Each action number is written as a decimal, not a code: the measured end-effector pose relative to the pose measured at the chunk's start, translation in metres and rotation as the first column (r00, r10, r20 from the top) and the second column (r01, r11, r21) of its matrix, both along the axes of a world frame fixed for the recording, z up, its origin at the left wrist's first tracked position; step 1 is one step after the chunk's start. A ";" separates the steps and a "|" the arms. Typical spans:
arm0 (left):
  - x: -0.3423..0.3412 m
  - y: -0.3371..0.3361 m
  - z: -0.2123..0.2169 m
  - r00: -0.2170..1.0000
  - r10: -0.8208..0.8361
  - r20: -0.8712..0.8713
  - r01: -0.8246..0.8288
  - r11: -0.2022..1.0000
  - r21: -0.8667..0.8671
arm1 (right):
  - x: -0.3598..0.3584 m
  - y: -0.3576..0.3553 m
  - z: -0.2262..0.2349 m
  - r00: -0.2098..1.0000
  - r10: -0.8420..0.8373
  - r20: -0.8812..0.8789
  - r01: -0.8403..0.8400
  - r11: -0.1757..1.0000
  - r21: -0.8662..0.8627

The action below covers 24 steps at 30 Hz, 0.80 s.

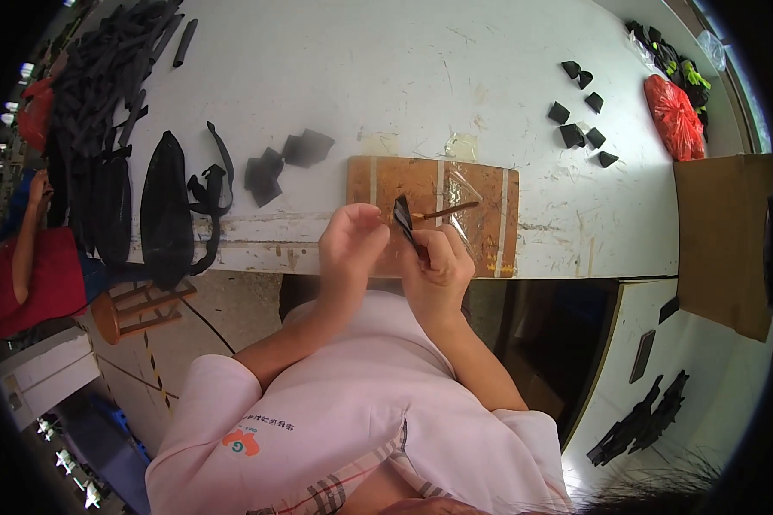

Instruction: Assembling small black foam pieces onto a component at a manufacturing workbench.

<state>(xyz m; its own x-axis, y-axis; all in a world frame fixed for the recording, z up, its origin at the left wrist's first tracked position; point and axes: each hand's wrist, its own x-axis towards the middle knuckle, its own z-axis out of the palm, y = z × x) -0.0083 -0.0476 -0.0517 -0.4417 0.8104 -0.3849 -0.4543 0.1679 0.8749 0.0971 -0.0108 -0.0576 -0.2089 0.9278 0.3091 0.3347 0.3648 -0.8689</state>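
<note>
Above the brown board (pixel 481 193), two hands, left (pixel 350 245) and right (pixel 438 268), grip one black strip (pixel 403 216) closed-fingered.

Work zone, white table (pixel 455 77): the broad middle and far stretch of the top lies bare, giving open passage forward of the brown board (pixel 481 193) at the near edge. Left flank: blocked by a heap of black straps (pixel 103 69), two long black pouches (pixel 165 206) and a loose group of flat black squares (pixel 283 159) just left of the board. Right flank: scattered small black folded pieces (pixel 580 116), well apart from the board, with gaps between them; beyond these a red bag (pixel 674 116) and a cardboard box (pixel 721 236) close the right edge. On the board: a thin brush (pixel 447 210) lies crosswise.
</note>
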 end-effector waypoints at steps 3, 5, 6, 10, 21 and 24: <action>0.002 0.003 0.015 0.974 -0.139 -0.177 0.154 0.985 0.073 | 0.003 0.002 -0.001 0.993 -0.055 0.109 0.038 0.988 0.147; 0.003 0.005 0.012 0.969 -0.154 -0.191 0.163 0.986 0.028 | 0.004 0.000 0.001 0.983 -0.070 0.169 0.031 0.974 0.225; 0.003 0.006 0.012 0.964 -0.170 -0.204 0.171 0.985 -0.016 | 0.004 0.000 0.001 0.983 -0.072 0.168 0.033 0.974 0.225; 0.000 0.008 0.011 0.971 -0.170 -0.168 0.174 0.985 0.004 | 0.009 0.000 0.001 0.970 -0.031 0.240 -0.027 0.971 0.237; -0.017 0.015 -0.047 0.905 -0.048 -0.423 0.051 0.999 -0.005 | 0.015 0.005 -0.013 0.991 0.096 -0.090 -0.123 0.921 -0.369; -0.024 0.011 -0.061 0.847 0.000 -0.532 -0.012 1.000 -0.019 | 0.020 0.001 -0.031 0.997 0.072 -0.006 -0.069 0.923 -0.379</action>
<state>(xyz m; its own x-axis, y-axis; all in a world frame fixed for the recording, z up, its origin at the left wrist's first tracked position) -0.0324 -0.0368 -0.1125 -0.5882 0.8017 -0.1064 0.0789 0.1879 0.9790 0.1175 -0.0100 -0.0884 -0.2790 0.9581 -0.0642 0.3278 0.0322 -0.9442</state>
